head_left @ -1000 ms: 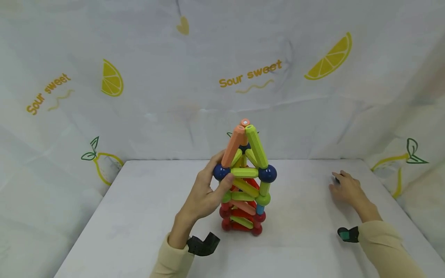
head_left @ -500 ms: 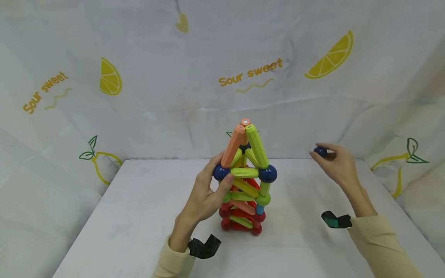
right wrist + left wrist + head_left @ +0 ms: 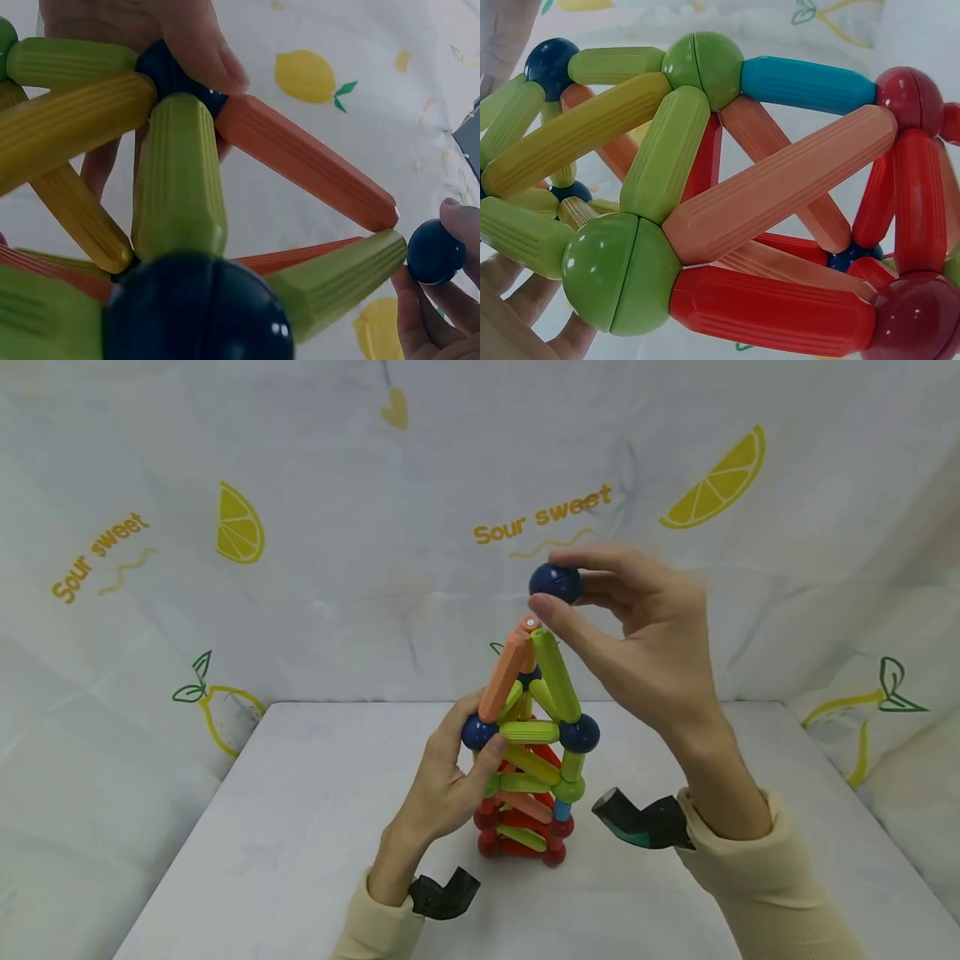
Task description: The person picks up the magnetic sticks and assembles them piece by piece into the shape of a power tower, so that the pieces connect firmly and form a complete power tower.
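Observation:
A tower of coloured rods and balls (image 3: 528, 782) stands on the white table, with red balls low down, green ones midway and blue ones near the top. Three rods lean together into a peak (image 3: 529, 625). My left hand (image 3: 442, 777) grips the tower's upper left blue ball (image 3: 479, 732), thumb in front and fingers behind. Just above the peak, my right hand (image 3: 652, 635) pinches a loose blue ball (image 3: 555, 583) between thumb and fingers. In the right wrist view this blue ball (image 3: 435, 252) is right by the tips of the leaning rods.
The white tabletop (image 3: 300, 827) spreads on both sides of the tower. Behind it hangs a white cloth (image 3: 337, 568) printed with lemons and lettering. A black mount is strapped on each wrist, the right one (image 3: 645, 820) beside the tower.
My right hand has picked up the blue ball from the table's right side, lifted it and carried it left to the tower's peak. The left hand keeps its grip in place.

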